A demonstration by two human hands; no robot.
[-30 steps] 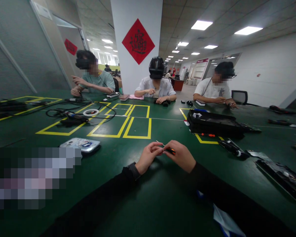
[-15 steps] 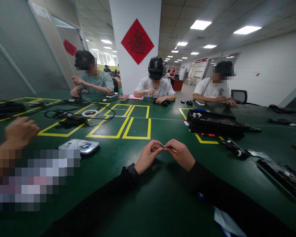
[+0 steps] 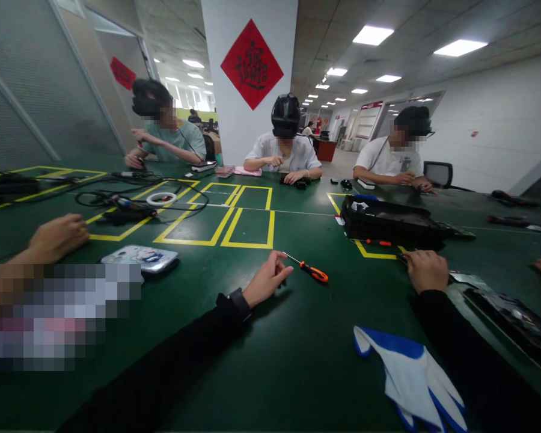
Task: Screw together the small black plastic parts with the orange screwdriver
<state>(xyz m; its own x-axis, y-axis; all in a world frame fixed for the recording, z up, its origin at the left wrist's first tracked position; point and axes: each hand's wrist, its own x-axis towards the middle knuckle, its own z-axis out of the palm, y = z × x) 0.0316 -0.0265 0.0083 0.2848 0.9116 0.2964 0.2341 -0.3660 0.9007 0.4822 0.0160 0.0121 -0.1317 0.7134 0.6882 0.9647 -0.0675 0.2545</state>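
Note:
An orange-and-black screwdriver (image 3: 314, 272) has its metal tip right at the fingers of my left hand (image 3: 267, 280). Thumb and index finger of that hand are apart, and I cannot tell whether the tip touches them. Off to the right, my right hand (image 3: 427, 270) has its fingers bent down over a slim black tool (image 3: 402, 257). Most of that tool is hidden beneath the hand. White-and-blue gloves (image 3: 410, 373) lie near the front edge, left of my right forearm.
Behind my right hand stands a black open case (image 3: 388, 222), with a small orange tool (image 3: 379, 242) before it. An opened electronic device (image 3: 514, 307) lies far right. Left are a patterned tin (image 3: 142, 257), coiled cables (image 3: 112, 201) and a co-worker's hand (image 3: 61, 237). Several people sit opposite.
My right hand has let go of the screwdriver and moved right onto the black tool. My left hand stays nearly in place. The gloves have come into fuller view.

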